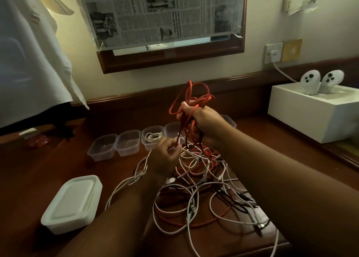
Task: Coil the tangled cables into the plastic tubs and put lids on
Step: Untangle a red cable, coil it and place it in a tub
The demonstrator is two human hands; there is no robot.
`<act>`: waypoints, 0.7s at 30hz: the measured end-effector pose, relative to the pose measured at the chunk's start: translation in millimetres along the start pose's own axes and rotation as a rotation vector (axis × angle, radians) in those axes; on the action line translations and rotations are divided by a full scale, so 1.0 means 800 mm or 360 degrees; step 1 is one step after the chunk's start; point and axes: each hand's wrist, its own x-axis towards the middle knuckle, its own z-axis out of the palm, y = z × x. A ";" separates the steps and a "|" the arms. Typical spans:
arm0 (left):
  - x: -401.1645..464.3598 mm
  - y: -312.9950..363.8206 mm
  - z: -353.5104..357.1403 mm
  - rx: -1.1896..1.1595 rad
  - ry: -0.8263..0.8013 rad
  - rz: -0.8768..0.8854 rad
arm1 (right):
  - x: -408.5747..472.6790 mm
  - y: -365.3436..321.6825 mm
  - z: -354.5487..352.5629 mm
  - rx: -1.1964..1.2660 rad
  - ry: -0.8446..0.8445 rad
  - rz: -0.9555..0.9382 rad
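the right hand (202, 120), just right of the frame's centre, is raised above the surface (58, 159) with its fingers curled round a bunch of red cable (191, 93), whose loops stick up above the fist and whose strands hang down from it. lower and to the left, the left hand (165, 155) pinches one of those hanging red strands between thumb and fingertips.

beneath both hands, across the lower middle of the frame, lies the tangle of white and red cables (194, 194), spread over the dark wooden surface, with a few black plugs showing on its right side.

behind the tangle, a row of clear plastic tubs (116, 146) stands side by side. the third tub from the left (153, 136) holds a coiled white cable; the two at its left look bare inside, and those further right are partly hidden by the hands.

in the lower left of the frame sits a stack of white lids (72, 204), well apart from the tubs.
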 end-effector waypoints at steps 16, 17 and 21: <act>0.056 0.039 -0.049 -0.0305 0.0487 -0.0525 | 0.001 -0.002 -0.061 -0.0722 0.0469 -0.0444; 0.063 0.044 -0.056 -0.0403 0.0472 -0.0555 | 0.002 0.005 -0.063 -0.0835 0.0490 -0.0448; 0.089 0.057 -0.075 -0.0492 0.0346 -0.0587 | 0.005 0.019 -0.069 -0.1068 0.0613 -0.0491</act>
